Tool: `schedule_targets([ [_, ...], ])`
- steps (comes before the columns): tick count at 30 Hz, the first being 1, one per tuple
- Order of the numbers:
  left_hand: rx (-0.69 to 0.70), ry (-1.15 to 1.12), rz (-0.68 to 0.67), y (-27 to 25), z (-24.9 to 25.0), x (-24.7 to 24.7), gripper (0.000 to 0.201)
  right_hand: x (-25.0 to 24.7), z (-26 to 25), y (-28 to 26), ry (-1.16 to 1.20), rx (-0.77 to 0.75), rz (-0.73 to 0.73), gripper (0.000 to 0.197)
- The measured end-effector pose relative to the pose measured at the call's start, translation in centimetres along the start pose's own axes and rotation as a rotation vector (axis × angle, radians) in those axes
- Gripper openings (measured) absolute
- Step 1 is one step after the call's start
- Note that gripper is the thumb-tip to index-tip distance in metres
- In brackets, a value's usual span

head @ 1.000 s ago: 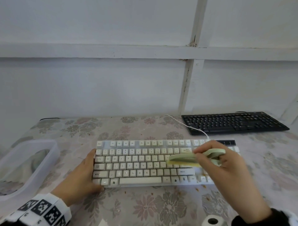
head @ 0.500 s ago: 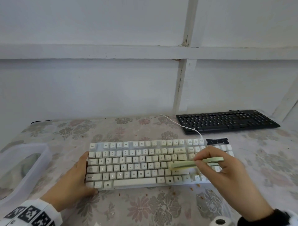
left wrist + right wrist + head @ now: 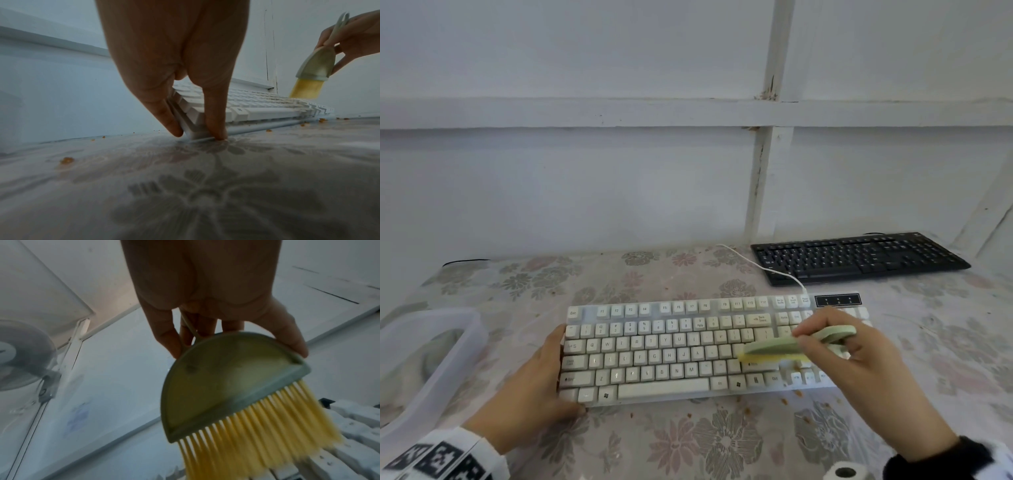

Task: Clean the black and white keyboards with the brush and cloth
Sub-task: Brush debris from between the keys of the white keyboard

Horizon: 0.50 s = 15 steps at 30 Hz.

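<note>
Bristles of the brush (image 3: 784, 347), pinched in our right hand (image 3: 859, 363), point left along the white keyboard (image 3: 671, 346) on the desk (image 3: 722, 442), braced by our left hand's (image 3: 534, 387) extended fingers (image 3: 164, 116).

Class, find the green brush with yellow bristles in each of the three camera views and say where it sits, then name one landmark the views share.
Head: brush right of centre, over the white keyboard's right half, in the right hand.
Left wrist: brush upper right, above the keyboard's far end.
Right wrist: brush centre, bristles lower right.
Shared landmark: the white keyboard.
</note>
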<state>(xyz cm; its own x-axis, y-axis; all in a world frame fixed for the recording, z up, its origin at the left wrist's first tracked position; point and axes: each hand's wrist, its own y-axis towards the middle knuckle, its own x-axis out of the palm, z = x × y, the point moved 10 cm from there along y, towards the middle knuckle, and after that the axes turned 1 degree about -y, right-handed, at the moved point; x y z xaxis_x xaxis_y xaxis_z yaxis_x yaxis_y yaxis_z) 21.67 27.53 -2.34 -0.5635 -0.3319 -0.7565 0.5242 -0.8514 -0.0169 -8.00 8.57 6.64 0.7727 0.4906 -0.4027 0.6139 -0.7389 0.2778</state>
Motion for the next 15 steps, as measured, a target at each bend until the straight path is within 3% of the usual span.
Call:
schedule_targets([
  [5,0.022,-0.019,0.006,0.0,0.4,-0.1,0.089,-2.2,0.6,0.2,-0.136,0.042,0.038,0.005],
  [8,0.016,-0.011,0.002,0.1,0.1,0.0,0.091,-4.0,-0.5,0.2,-0.101,-0.029,0.117,0.021],
  [15,0.033,-0.022,0.006,0.1,0.0,0.0,0.086,-4.0,1.3,0.1,-0.163,-0.007,0.063,0.017],
])
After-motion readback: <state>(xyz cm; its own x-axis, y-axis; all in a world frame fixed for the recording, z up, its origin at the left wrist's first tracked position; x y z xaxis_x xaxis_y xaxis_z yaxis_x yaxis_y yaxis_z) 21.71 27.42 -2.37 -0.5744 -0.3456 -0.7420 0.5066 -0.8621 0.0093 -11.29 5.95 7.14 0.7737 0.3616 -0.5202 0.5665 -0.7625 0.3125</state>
